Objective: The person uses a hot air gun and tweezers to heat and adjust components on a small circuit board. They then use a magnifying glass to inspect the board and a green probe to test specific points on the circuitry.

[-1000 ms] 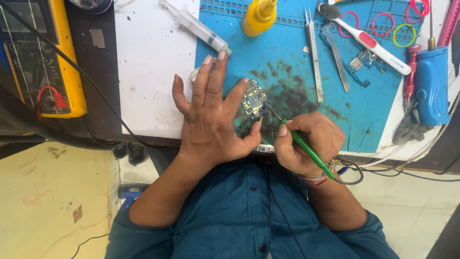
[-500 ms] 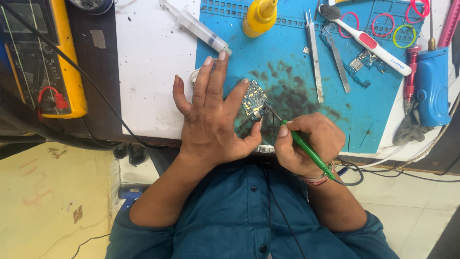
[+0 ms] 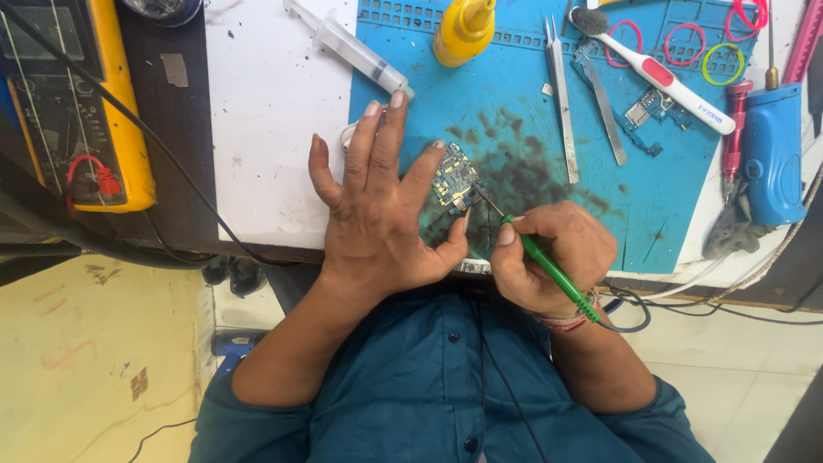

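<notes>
Two hands meet at frame centre: the left hand (image 3: 377, 214), fingers spread, pins the board (image 3: 454, 178); the right hand (image 3: 549, 257) grips a green iron (image 3: 549, 266), tip touching the board.

Bright, even light falls from above — soft shadows only, under the left hand (image 3: 377, 214) and along the desk's near edge. The picture is sharp at centre, with mild wide-angle bending at the edges — no glare.

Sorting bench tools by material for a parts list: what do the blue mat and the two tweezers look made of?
Blue mat: likely silicone or rubber, matte, moulded tray cells, dark stains. Tweezers and: bare metal, probably steel, with a grey sheen.
</notes>
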